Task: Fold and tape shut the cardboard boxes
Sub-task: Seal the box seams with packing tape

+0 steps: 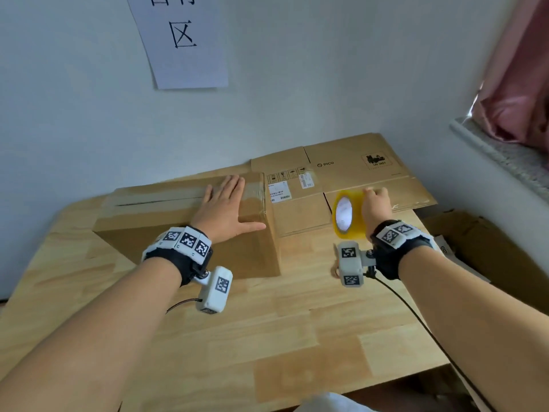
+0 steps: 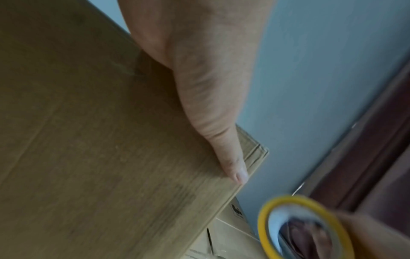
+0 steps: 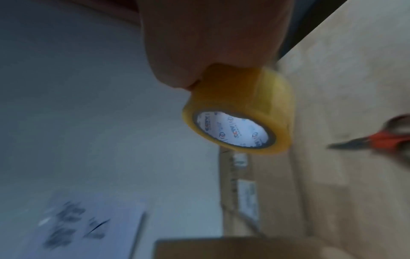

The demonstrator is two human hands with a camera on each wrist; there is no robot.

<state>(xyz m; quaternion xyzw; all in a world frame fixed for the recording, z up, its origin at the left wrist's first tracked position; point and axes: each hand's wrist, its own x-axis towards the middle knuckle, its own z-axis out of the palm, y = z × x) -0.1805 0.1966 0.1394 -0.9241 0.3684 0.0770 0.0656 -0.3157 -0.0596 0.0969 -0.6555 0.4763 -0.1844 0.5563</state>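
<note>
A closed cardboard box (image 1: 166, 221) stands on the wooden table (image 1: 267, 337), its top flaps meeting along a seam with clear tape near the right end. My left hand (image 1: 221, 211) lies flat on the box top, fingers straight, thumb (image 2: 224, 140) reaching toward the right edge of the box (image 2: 88, 140). My right hand (image 1: 375, 206) grips a roll of yellowish clear tape (image 1: 347, 215) in the air, right of the box, above flattened cardboard. In the right wrist view the tape roll (image 3: 239, 112) hangs from my fingers. The roll (image 2: 303, 227) also shows low in the left wrist view.
Flattened cardboard boxes (image 1: 356, 173) lie at the table's back right against the wall. Red-handled scissors (image 3: 377, 140) rest on the cardboard, seen from the right wrist. An open box (image 1: 487, 251) sits off the table's right edge. A paper sign (image 1: 184, 40) hangs on the wall.
</note>
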